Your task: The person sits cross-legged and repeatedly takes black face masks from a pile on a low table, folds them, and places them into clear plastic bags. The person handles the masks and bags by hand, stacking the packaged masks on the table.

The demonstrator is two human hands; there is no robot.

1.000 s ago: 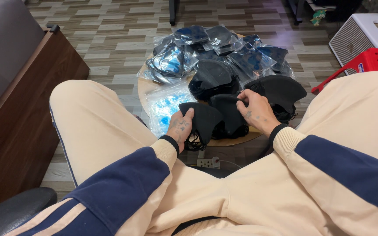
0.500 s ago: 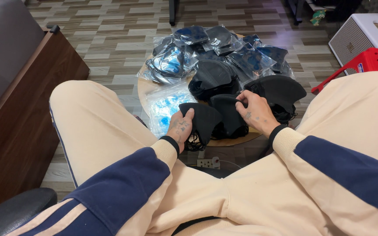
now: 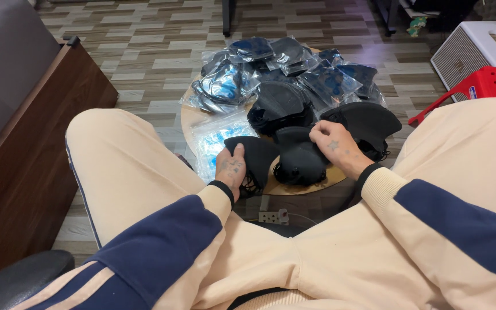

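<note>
Black masks everywhere, basically. My left hand (image 3: 232,170) has its fingers curled around one black face mask (image 3: 256,158), thumb lying on top and the rest tucked underneath, so it's a proper grip and not just a touch. That mask sits at the near edge of the little round wooden table (image 3: 193,117) between my knees. My right hand (image 3: 333,146) is resting palm-down on a second black mask (image 3: 299,161) right beside the first one, fingers bent and pressing at its top edge; can't really tell whether I'm pinching it or just pushing on it, since the fingertips are hidden from this angle.

Just behind those two there's a loose pile of more black masks (image 3: 279,106), and another stack (image 3: 368,123) off to the right of my right hand. Further back on the table is a heap of clear plastic bags with masks in them (image 3: 294,63), plus one flat clear packet (image 3: 216,140) just left of my left hand. White power strip (image 3: 271,217) on the floor under the table, red plastic stool (image 3: 483,86) off to the right, dark wooden cabinet (image 3: 35,166) on my left.
</note>
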